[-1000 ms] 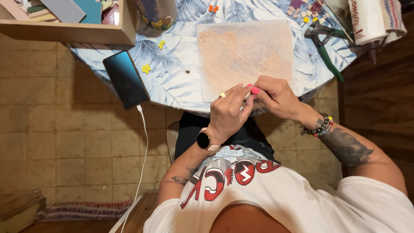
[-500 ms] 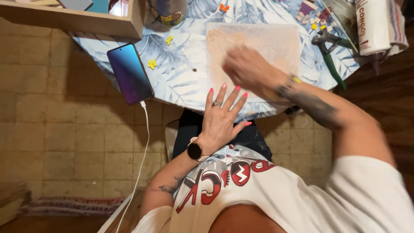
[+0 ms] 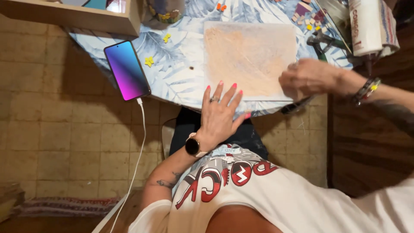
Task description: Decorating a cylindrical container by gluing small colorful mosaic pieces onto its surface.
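Observation:
My left hand point(image 3: 220, 113) lies palm down with its fingers spread, the fingertips on the near edge of the round table with a leaf-print cloth point(image 3: 181, 82). It holds nothing and wears a ring and a dark wristwatch. My right hand point(image 3: 309, 77) is blurred, hovering at the lower right corner of a square pale board smeared with orange-tan point(image 3: 248, 54). Its fingers look curled; whether anything is in them is unclear.
A lit phone point(image 3: 127, 69) lies on the table's left edge, with a white cable hanging down. Yellow pieces point(image 3: 149, 61), small coloured tiles point(image 3: 308, 17), green-handled pliers point(image 3: 321, 41), a paper roll point(image 3: 366, 26) and a wooden tray point(image 3: 86, 18) surround the board. Tiled floor lies to the left.
My hands were together at the table edge and have come apart. The left one opened flat; the right one swept over the board toward its right corner.

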